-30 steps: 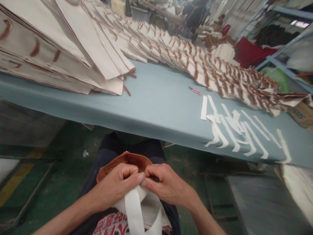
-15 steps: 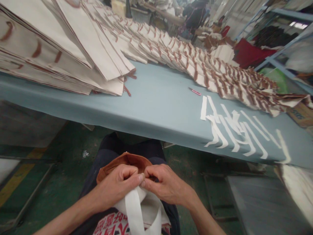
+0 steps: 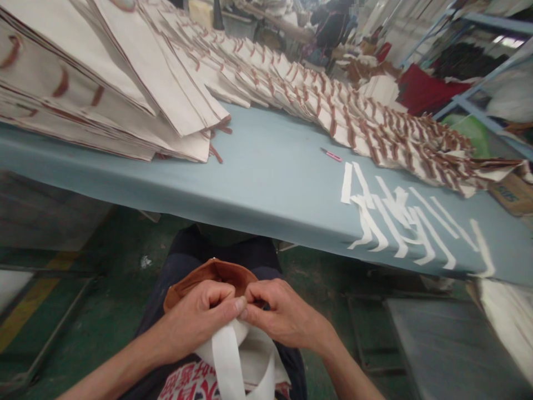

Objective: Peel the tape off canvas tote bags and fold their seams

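Observation:
On my lap lies a cream cloth bag (image 3: 256, 355) with red printed characters, a white strap handle (image 3: 228, 361) and a brown lining or edge (image 3: 216, 271). My left hand (image 3: 212, 305) pinches the bag's edge near the base of the strap. Right against it, my right hand (image 3: 275, 311) pinches the same spot, thumbs and fingertips meeting. Whatever fine detail sits between the fingertips is hidden.
Ahead stands a table (image 3: 266, 166) with a blue-grey cover. Stacked cream cloth bags (image 3: 166, 83) lie at left, and a long row of brown-trimmed bags (image 3: 333, 105) runs behind. Pink-handled thread snips (image 3: 332, 155) and loose white strips (image 3: 391, 216) lie at right.

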`<action>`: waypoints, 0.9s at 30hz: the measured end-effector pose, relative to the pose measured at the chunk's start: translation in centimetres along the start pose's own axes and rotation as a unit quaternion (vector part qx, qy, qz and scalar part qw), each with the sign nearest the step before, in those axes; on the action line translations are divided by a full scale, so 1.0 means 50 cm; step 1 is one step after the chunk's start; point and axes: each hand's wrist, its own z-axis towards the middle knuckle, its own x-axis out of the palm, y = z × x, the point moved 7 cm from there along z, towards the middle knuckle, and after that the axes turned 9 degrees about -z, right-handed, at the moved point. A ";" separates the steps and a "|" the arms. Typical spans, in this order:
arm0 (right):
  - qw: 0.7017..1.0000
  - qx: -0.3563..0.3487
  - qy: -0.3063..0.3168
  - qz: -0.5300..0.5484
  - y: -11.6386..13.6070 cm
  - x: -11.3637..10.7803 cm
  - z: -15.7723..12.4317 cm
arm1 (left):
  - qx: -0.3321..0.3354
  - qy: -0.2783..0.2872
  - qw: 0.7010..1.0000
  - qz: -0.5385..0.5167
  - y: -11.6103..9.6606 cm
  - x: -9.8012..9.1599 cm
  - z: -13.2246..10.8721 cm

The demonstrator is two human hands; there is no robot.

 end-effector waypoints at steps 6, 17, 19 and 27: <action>1.000 -0.002 0.001 0.015 -0.001 0.000 0.002 | -0.002 0.006 1.000 0.007 -0.008 -0.004 0.004; 1.000 0.000 0.005 0.020 -0.004 0.001 0.007 | -0.023 0.012 0.999 0.024 -0.016 -0.006 0.004; 1.000 0.001 0.004 0.023 -0.005 0.002 0.007 | -0.026 0.012 0.999 0.020 -0.013 -0.006 0.006; 1.000 0.013 0.009 0.020 0.002 -0.003 0.007 | -0.019 0.015 0.999 0.021 -0.008 -0.006 0.007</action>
